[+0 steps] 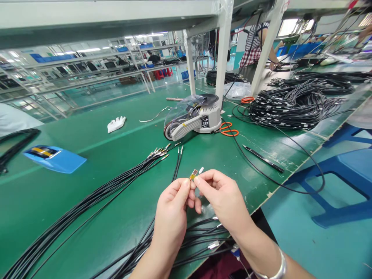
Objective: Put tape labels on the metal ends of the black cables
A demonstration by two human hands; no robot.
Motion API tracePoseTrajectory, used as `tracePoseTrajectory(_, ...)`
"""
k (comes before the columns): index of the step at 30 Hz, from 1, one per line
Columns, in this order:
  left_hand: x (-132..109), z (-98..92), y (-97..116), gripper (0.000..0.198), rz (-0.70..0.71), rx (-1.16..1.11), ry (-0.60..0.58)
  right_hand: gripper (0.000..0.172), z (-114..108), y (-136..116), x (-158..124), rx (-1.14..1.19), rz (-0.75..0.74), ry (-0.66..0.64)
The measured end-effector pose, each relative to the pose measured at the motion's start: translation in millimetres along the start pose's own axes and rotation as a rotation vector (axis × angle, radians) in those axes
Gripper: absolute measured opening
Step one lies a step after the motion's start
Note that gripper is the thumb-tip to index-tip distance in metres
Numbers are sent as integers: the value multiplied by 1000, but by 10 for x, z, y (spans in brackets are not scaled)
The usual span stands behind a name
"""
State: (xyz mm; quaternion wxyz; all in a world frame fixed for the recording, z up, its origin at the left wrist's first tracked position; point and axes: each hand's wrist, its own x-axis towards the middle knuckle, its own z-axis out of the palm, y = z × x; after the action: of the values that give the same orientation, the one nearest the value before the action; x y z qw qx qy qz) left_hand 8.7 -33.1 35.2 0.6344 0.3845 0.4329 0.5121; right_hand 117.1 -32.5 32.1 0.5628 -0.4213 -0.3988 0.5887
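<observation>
Both hands meet above the green bench. My left hand (173, 209) pinches a small metal cable connector (193, 174) with a yellow strip on it, thumb and forefinger closed. My right hand (222, 197) pinches the same connector end from the right, where a small white tab (201, 169) sticks up. A bundle of thin black cables (87, 201) with metal ends (159, 152) lies fanned out to the left. More black cables (200, 236) lie under my wrists.
A grey tape dispenser machine (194, 116) stands beyond the hands, orange scissors (229, 129) beside it. A large black cable coil (293, 104) sits at right, a blue tray (54, 158) and white glove (116, 124) at left. A person in a striped top (257, 42) works far behind. Blue stools (345, 170) stand right of the bench edge.
</observation>
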Motion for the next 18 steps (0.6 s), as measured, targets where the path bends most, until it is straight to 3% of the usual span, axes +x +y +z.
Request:
tracePoseTrajectory(8,34,-68,75,25,-160,-218,-228,15,-89,23,20,-95,-113,-27)
tracePoseTrajectory(13,32,-125,151,26,-304,-279,-389,13,-219,70,77,-132,-230,-192)
tracePoseTrajectory(18,12,-172,159,30,-436,-280,-479,11,-315,58,141,-90,-214,-352)
